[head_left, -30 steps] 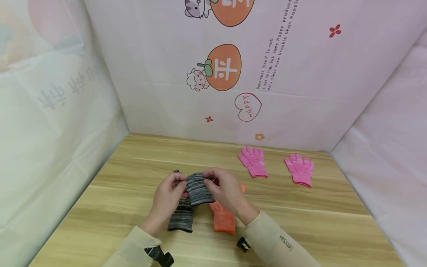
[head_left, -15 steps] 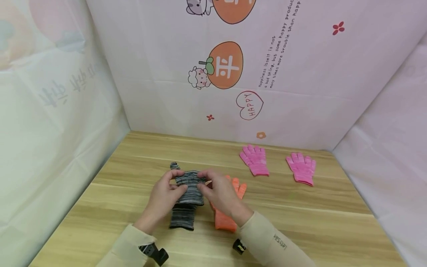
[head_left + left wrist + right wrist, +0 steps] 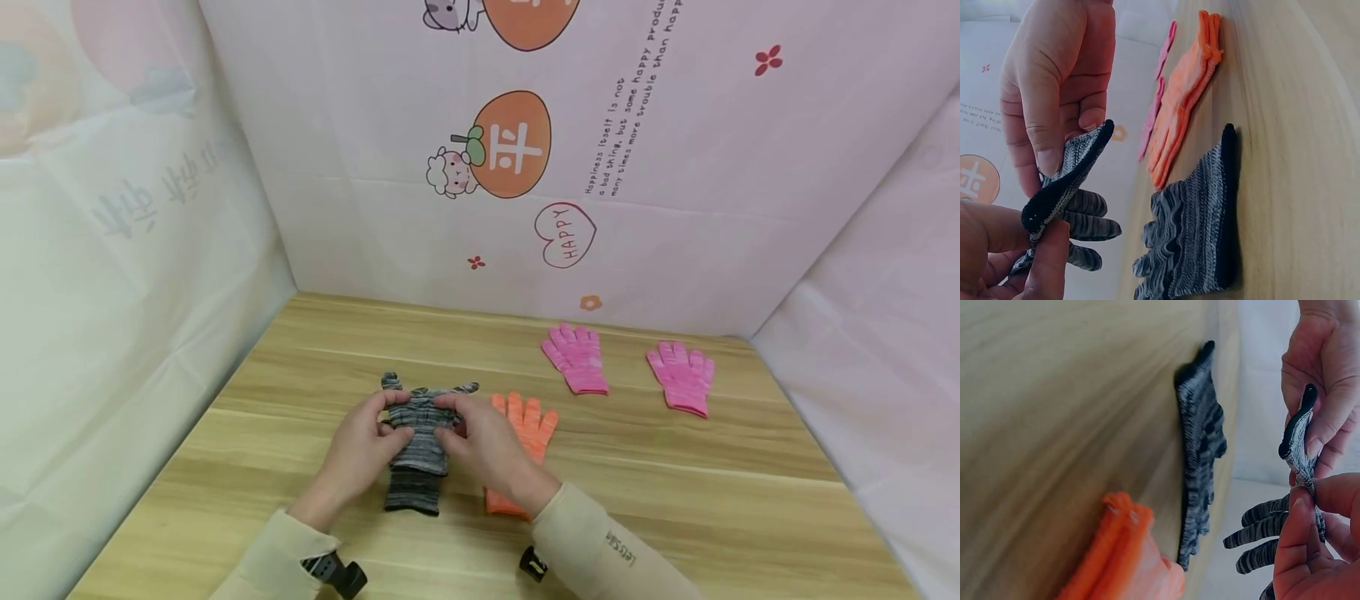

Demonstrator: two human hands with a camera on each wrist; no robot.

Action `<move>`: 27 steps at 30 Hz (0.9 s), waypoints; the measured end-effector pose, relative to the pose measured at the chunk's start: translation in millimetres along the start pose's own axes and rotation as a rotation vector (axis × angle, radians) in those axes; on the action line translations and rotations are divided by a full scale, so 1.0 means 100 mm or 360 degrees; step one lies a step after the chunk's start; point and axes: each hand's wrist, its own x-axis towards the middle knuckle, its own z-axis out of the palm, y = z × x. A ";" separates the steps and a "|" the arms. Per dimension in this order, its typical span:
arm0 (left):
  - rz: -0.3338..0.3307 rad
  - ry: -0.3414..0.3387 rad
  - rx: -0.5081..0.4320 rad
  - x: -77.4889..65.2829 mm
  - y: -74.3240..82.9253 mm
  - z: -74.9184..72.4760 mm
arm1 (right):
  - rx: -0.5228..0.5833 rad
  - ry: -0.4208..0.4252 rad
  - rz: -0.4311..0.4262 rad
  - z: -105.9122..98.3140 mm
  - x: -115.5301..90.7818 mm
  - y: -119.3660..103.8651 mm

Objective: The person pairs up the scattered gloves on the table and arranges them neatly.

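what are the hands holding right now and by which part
A gray striped glove, pinched by the left hand and right hand at opposite sides of its main body.

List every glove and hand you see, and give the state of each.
Held gray glove, unworn, raised above the other gray one
Lower gray glove, lying on the wooden table
Orange glove, lying on the table, partly hidden in the head view
Left pink glove, flat, fingers spread
Right pink glove, flat, fingers spread
Left hand, bare, pinching the raised glove
Right hand, bare, pinching it too
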 end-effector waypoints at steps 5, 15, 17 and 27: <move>-0.0002 -0.0009 0.0105 -0.02 -0.03 -0.01 | -0.0075 -0.0034 0.0008 0.06 0.00 0.02; -0.0045 -0.0059 0.0219 -0.06 -0.10 -0.01 | -0.0084 -0.0121 -0.0014 0.16 0.01 0.04; -0.0030 -0.0065 0.0261 -0.06 -0.12 0.00 | -0.0095 -0.0152 0.0007 0.19 0.01 0.05; 0.0090 -0.0052 0.0522 -0.10 -0.22 0.08 | -0.0202 -0.0219 0.0049 0.29 -0.04 0.09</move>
